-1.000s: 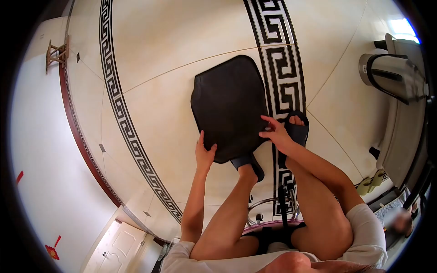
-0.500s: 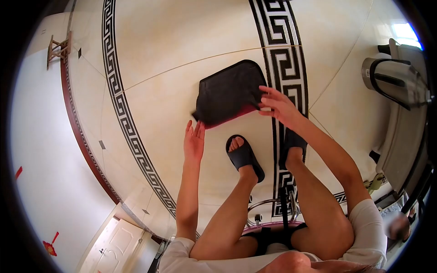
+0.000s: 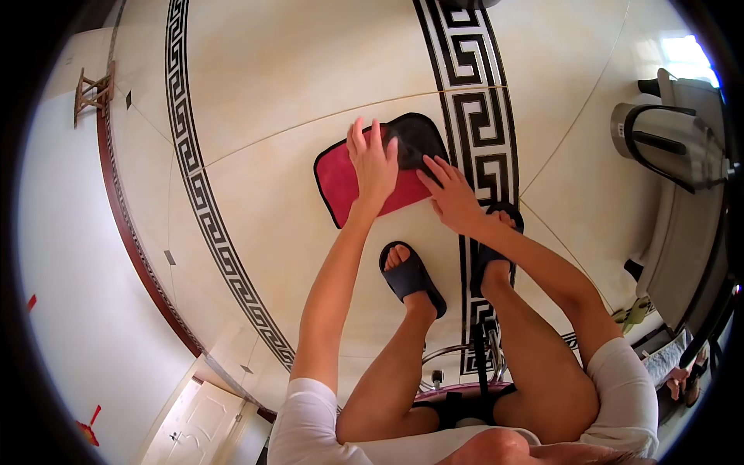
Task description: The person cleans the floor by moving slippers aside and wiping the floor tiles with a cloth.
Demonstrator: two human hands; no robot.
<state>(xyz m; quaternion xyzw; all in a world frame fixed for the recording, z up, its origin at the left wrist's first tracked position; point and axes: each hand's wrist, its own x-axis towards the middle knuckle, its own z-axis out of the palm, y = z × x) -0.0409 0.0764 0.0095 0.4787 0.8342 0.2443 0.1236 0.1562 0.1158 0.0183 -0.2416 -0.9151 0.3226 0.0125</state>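
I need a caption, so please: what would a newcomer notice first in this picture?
Probably the folded red-and-black mat on the pale floor, with the left hand and right hand over it. Next, the bold key-patterned band running just right of it.

Bright, soft light fills the scene, a white glare patch glints on the glossy cream tiled floor (image 3: 263, 70) at upper right, and fisheye distortion bends the edges into black corners.
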